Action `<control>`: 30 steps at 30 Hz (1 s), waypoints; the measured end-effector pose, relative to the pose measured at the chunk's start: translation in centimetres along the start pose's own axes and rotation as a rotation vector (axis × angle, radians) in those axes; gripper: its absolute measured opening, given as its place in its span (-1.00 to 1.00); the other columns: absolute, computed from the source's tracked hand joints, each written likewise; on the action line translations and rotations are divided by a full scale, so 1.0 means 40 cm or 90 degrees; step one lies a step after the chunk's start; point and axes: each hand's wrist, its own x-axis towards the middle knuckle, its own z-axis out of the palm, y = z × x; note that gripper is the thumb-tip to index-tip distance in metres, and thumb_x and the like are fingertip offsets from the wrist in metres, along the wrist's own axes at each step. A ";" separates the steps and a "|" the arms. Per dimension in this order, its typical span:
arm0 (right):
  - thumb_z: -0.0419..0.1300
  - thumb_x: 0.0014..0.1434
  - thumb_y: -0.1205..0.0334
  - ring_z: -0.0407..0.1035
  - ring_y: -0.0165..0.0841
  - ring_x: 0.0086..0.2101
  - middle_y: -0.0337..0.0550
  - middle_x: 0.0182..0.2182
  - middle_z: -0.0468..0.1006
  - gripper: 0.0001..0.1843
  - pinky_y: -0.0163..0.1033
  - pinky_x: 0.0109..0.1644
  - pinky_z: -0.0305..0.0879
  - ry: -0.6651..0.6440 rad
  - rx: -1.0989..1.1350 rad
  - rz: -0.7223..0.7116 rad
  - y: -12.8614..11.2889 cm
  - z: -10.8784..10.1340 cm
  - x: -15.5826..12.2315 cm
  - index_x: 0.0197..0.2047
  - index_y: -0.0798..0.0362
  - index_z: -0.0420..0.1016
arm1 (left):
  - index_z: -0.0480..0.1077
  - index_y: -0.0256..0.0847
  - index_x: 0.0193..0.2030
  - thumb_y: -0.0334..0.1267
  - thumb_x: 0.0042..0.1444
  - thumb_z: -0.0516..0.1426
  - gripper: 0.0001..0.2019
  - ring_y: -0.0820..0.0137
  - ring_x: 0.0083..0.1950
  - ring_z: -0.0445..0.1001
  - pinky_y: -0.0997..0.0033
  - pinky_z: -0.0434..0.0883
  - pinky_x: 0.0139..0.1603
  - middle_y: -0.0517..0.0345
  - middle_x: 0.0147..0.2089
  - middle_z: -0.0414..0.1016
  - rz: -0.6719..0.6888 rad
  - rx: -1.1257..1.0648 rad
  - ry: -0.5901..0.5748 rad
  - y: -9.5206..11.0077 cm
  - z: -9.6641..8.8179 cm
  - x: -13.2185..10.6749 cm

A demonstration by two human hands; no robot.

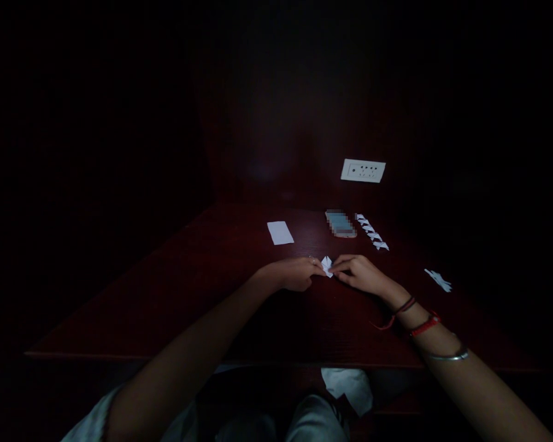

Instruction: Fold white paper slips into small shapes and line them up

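A small folded piece of white paper (327,266) lies on the dark red table (175,307) between my two hands. My left hand (296,272) is closed, its fingertips pinching the paper's left side. From the right, my right hand (360,273) pinches the same paper with its fingers pressed together. Red thread bands and a metal bangle sit on my right wrist.
A flat white sheet (280,232) lies behind my left hand. A phone (340,223) sits behind my right hand. A row of several folded white pieces (371,232) runs beside it, with more folded pieces (438,280) at the right. A wall socket plate (363,170) is behind.
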 end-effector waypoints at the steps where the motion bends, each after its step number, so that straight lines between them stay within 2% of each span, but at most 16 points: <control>1: 0.00 -0.03 0.37 0.30 -0.44 -0.33 -0.19 -0.32 0.42 -0.71 -0.34 -0.20 0.17 -0.004 -0.009 -0.002 0.000 0.001 0.000 -0.23 -0.02 0.42 | 0.13 -0.10 0.02 -0.54 -0.12 -0.10 -0.49 0.46 0.04 0.10 0.50 0.06 0.03 0.24 0.06 0.12 0.002 0.001 -0.001 0.000 -0.001 0.000; 9: 0.01 -0.03 0.36 0.29 -0.43 -0.31 -0.18 -0.31 0.41 -0.72 -0.33 -0.18 0.16 -0.012 -0.029 0.001 -0.011 -0.001 0.002 -0.24 0.00 0.43 | 0.14 -0.09 0.01 -0.52 -0.12 -0.10 -0.50 0.44 0.07 0.06 0.49 0.03 0.05 0.24 0.09 0.05 0.006 0.018 -0.015 0.006 -0.005 -0.005; 18: 0.03 -0.02 0.29 0.29 -0.45 -0.35 -0.17 -0.35 0.42 -0.78 -0.34 -0.24 0.19 0.002 0.131 0.018 0.030 0.002 0.002 -0.29 0.04 0.44 | 0.16 -0.06 0.00 -0.53 -0.13 -0.09 -0.50 0.45 0.06 0.08 0.49 0.04 0.05 0.25 0.09 0.04 0.008 -0.002 -0.013 0.004 -0.008 -0.011; 20: 0.02 0.00 0.27 0.29 -0.44 -0.35 -0.17 -0.36 0.42 -0.78 -0.33 -0.24 0.19 0.033 0.146 0.044 0.043 0.009 0.002 -0.30 0.06 0.44 | 0.16 -0.07 -0.01 -0.55 -0.12 -0.09 -0.51 0.46 0.06 0.08 0.50 0.03 0.06 0.25 0.08 0.06 0.017 -0.007 0.000 0.002 -0.008 -0.011; 25: 0.06 -0.03 0.21 0.27 -0.41 -0.31 -0.12 -0.33 0.39 -0.71 -0.27 -0.20 0.17 0.114 0.118 0.093 0.052 0.028 0.008 -0.20 0.08 0.39 | 0.18 -0.14 -0.06 -0.57 -0.08 -0.11 -0.57 0.48 -0.01 0.17 0.49 0.09 0.01 0.22 -0.04 0.23 0.031 -0.007 0.041 -0.006 -0.006 0.002; 30: 0.10 -0.07 0.24 0.26 -0.45 -0.38 -0.15 -0.38 0.38 -0.75 -0.31 -0.27 0.19 0.094 0.133 0.085 0.048 0.039 0.016 -0.26 0.09 0.40 | 0.20 -0.14 -0.07 -0.51 -0.03 -0.11 -0.63 0.44 -0.01 0.17 0.46 0.10 -0.01 0.19 -0.01 0.19 -0.008 0.042 0.121 -0.007 0.012 0.018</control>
